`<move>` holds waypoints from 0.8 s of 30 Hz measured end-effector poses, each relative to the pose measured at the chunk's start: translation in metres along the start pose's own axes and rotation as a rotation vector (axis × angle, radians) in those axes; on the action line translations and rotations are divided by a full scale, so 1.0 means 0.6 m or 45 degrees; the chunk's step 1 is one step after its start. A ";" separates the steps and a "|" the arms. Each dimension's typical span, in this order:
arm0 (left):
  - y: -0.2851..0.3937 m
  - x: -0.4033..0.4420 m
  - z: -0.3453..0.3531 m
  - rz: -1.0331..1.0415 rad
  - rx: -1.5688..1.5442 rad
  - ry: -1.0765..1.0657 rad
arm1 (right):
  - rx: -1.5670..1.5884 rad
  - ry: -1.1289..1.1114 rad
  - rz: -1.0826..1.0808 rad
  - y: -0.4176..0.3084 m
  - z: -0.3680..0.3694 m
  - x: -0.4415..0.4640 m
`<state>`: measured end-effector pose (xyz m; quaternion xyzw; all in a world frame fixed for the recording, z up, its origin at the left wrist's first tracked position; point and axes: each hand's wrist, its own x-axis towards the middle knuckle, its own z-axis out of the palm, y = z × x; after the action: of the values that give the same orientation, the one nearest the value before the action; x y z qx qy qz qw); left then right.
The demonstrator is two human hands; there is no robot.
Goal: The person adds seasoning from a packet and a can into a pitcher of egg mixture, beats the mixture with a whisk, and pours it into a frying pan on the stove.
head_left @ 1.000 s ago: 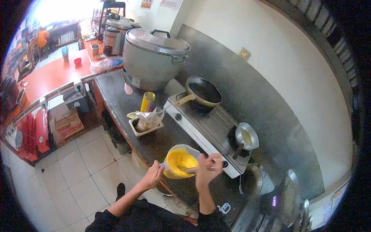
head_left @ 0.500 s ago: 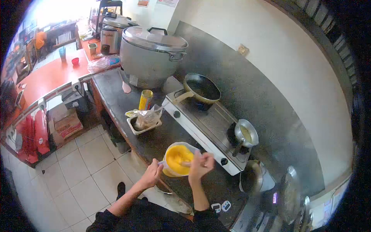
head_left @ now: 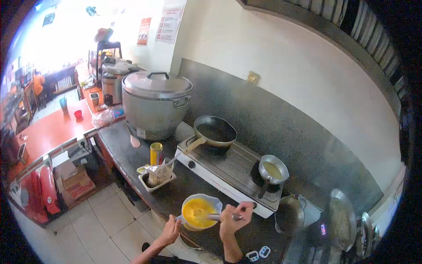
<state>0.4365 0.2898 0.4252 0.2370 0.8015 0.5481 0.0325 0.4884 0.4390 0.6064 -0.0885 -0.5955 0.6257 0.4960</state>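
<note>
A translucent plastic jug [head_left: 215, 202] of yellow liquid [head_left: 193, 209], like beaten egg, stands at the near edge of the dark counter. Its handle is gripped by my left hand [head_left: 169, 232], fingers closed. My right hand [head_left: 234, 221] is wrapped round the metal handle of a whisk [head_left: 214, 217], whose far end dips into the liquid and is blurred there. Beyond the jug sits a small metal tray [head_left: 154, 188] with a plastic bag [head_left: 159, 175] in it. A yellow can [head_left: 156, 154] stands just behind that tray.
A two-burner stove [head_left: 228, 176] carries a frying pan [head_left: 215, 132] and a small saucepan [head_left: 273, 169]. A large rice cooker [head_left: 154, 105] stands at the back, a pink spatula [head_left: 134, 141] beside it. Two small timers [head_left: 258, 254] lie near my right forearm.
My view has tilted up, so the counter sits lower in the picture. The whisk has shifted within the yellow liquid, its handle now lying flatter. Both hands keep their grips.
</note>
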 end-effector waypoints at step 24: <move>0.001 0.002 -0.003 0.036 0.002 -0.050 | -0.229 -0.214 -0.145 0.032 -0.015 -0.011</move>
<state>0.4350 0.2888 0.4264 0.2589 0.7978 0.5430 0.0402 0.4882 0.4441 0.5849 -0.0460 -0.6928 0.5456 0.4693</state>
